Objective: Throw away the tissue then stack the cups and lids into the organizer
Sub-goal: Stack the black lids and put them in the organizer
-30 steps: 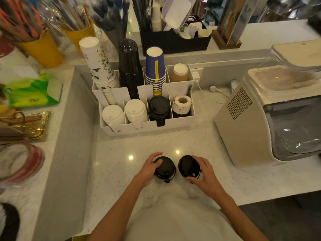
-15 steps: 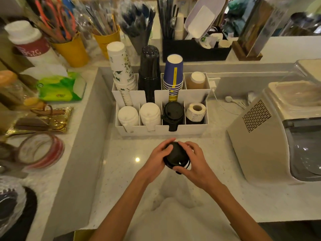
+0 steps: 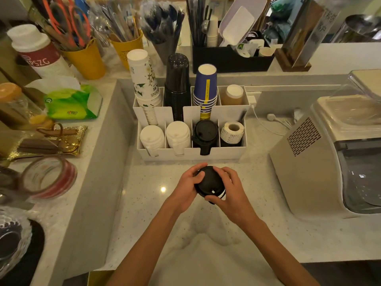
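Both hands hold a stack of black lids [image 3: 209,183] just above the counter, in front of the white organizer [image 3: 191,154]. My left hand [image 3: 186,187] grips its left side, my right hand [image 3: 231,190] its right and front edge. The organizer's back row carries a white floral cup stack [image 3: 144,83], a black cup stack [image 3: 177,85], a blue cup stack [image 3: 206,89] and a brown cup [image 3: 233,94]. Its front row has two white lid stacks [image 3: 152,138] [image 3: 178,135], a black lid stack [image 3: 205,133] and a label roll [image 3: 232,131].
A beige ice machine [image 3: 321,153] stands at the right. The raised ledge on the left carries a green tissue pack [image 3: 72,102], a tape roll [image 3: 47,178] and yellow tubs of utensils [image 3: 86,58]. A black caddy [image 3: 228,58] sits behind the organizer.
One second ago each hand held a separate black lid on the counter. The hands came together and the lids now sit as one stack, lifted nearer the organizer.
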### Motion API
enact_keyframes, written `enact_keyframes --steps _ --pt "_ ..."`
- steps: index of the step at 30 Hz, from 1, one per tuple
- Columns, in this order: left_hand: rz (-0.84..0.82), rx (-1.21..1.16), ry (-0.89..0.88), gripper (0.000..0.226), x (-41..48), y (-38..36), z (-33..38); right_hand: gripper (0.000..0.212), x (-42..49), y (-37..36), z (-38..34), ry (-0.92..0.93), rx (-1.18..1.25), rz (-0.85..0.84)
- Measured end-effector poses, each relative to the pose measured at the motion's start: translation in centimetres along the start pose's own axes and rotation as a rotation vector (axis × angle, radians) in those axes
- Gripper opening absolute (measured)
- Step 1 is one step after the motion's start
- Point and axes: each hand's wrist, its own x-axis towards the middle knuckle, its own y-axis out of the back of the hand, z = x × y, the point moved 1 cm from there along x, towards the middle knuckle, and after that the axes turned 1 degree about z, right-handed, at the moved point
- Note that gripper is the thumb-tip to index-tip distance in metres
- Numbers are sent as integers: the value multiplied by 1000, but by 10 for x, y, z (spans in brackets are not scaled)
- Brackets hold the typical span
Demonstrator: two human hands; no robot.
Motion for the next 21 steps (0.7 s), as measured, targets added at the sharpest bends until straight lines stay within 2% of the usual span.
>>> enact_keyframes --steps 7,10,13,15,17,19,21 --pt "42 -54 45 31 7 3 -17 85 10 -6 6 -76 -12 -135" --pt "97 30 62 29 13 6 -25 88 16 -19 8 -171 -12 -186" --pt "136 50 79 30 19 10 -29 90 18 -32 14 -211 -7 -168" --pt "126 108 108 40 23 16 -27 91 19 -33 21 -259 12 -129" --pt "174 417 111 53 31 25 -28 92 23 -26 27 -319 15 -71" --pt "268 936 128 58 40 37 -32 92 34 -15 31 -333 18 -5" --pt "258 1338 224 69 45 51 -42 91 51 -2 27 -307 24 49"
